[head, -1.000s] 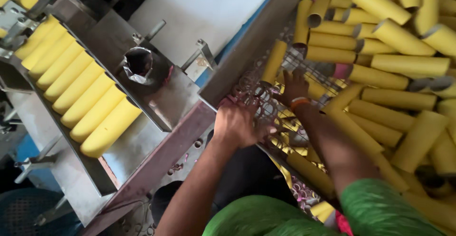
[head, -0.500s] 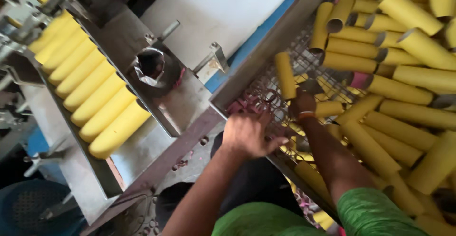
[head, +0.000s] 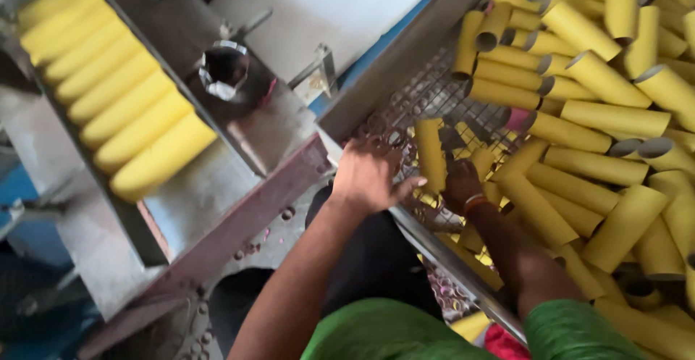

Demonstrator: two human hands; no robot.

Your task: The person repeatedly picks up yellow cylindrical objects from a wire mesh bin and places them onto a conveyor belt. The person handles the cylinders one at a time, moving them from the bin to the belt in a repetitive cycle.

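Head view: my left hand (head: 369, 179) rests palm-down, fingers loosely spread and holding nothing, on the near rim of the metal wire-mesh bin (head: 413, 103), just beside one upright yellow cardboard tube (head: 430, 153). My right hand (head: 461, 184) reaches inside that bin, against a slanted yellow tube (head: 537, 210); its grip I cannot tell. Left of the bin, a row of yellow tubes (head: 116, 106) lies on a grey metal machine tray (head: 188, 201).

Matt yellow cardboard tubes (head: 579, 117) with a smooth paper skin lie in a dull grey wire-mesh metal bin (head: 427, 99). The scuffed, rust-brown steel machine frame (head: 246, 208) looks rough; a small shiny metal cup (head: 223, 69) gleams.
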